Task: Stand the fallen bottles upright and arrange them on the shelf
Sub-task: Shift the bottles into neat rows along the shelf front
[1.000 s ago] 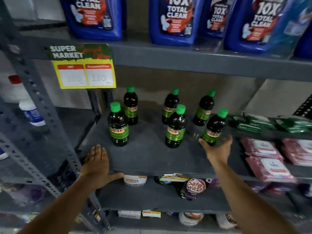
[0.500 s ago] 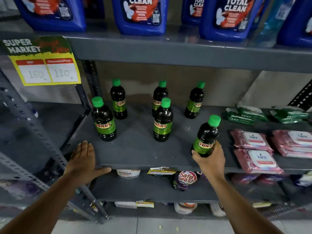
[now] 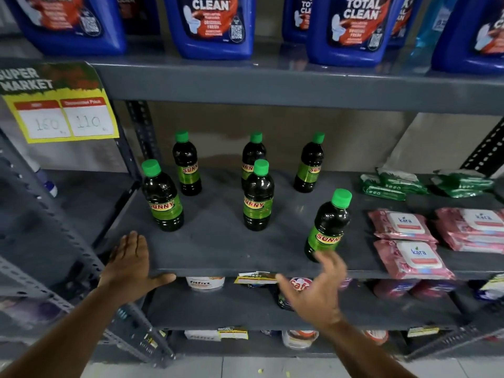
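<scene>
Dark bottles with green caps stand upright on the grey shelf (image 3: 218,249): three in a back row and three nearer the front edge. Of the front three, one bottle (image 3: 328,226) on the right stands close to the edge, beside pink wipe packs (image 3: 409,257). Just below it the right hand (image 3: 316,291) hovers open with fingers spread, holding nothing. On the other side the left hand (image 3: 131,268) lies flat, palm down, on the shelf's front edge.
</scene>
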`<state>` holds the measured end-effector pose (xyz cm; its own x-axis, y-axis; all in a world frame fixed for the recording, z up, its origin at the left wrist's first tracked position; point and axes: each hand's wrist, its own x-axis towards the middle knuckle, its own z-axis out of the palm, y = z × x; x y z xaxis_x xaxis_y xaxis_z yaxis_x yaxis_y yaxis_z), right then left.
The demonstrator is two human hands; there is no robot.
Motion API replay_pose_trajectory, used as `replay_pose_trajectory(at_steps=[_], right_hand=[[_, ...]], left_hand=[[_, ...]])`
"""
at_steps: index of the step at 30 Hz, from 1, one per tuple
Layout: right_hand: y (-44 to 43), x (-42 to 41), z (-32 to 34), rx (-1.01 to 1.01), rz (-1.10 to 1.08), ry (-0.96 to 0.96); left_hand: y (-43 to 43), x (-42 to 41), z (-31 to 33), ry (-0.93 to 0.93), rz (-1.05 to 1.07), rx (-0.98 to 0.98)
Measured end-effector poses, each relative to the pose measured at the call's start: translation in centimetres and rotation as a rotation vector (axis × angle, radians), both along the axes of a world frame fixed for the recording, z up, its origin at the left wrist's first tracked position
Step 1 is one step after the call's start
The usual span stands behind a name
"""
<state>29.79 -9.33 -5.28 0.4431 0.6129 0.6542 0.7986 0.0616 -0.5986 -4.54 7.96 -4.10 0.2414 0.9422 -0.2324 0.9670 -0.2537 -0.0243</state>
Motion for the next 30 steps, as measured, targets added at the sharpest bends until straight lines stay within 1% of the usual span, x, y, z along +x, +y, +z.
replay_pose_trajectory(at_steps=[1,2,3,4,7,8,10,14,18,21,26,30], right_hand=[[0.6,-1.1,0.2,-0.019,0.121,-0.044],[1.7,-1.9,0.9,-0.078,0.208,-0.049],[3.3,-2.6,1.7,-0.145,0.25,-0.022],[5.1,-3.1,2.6,-0.213,0.254,0.058],[10.6,-3.4,5.0,-0.355,0.226,0.427],[12.2,-3.1,5.5,-0.375,0.221,0.507],[14.2,-2.4,6.0,-0.399,0.22,0.562],[15.3,-1.7,4.8,-0.473,0.21,0.533],[15.1,-1.5,3.9,-0.5,0.261,0.497],[14.2,-1.4,3.5,-0.524,0.215,0.39],[11.9,-2.0,3.7,-0.519,0.264,0.409],[9.0,-3.1,3.3,-0.469,0.288,0.415]], left_hand=[[0.0,0.1,0.1,0.001,0.0,-0.006],[0.0,0.2,0.3,-0.005,0.002,-0.01],[-0.1,0.1,0.3,-0.01,0.007,-0.009],[-0.1,0.3,0.4,-0.015,0.013,-0.01],[-0.2,0.4,0.7,-0.027,0.026,-0.02],[-0.2,0.3,0.8,-0.028,0.028,-0.026],[-0.1,0.3,0.8,-0.029,0.039,-0.045],[-0.1,0.3,0.8,-0.014,0.038,-0.038],[-0.1,0.3,0.6,-0.021,0.024,-0.016],[-0.1,0.2,0.4,-0.018,0.013,-0.002],[-0.1,0.2,0.2,-0.028,0.017,0.003],[-0.1,0.1,0.0,-0.022,0.01,0.022]])
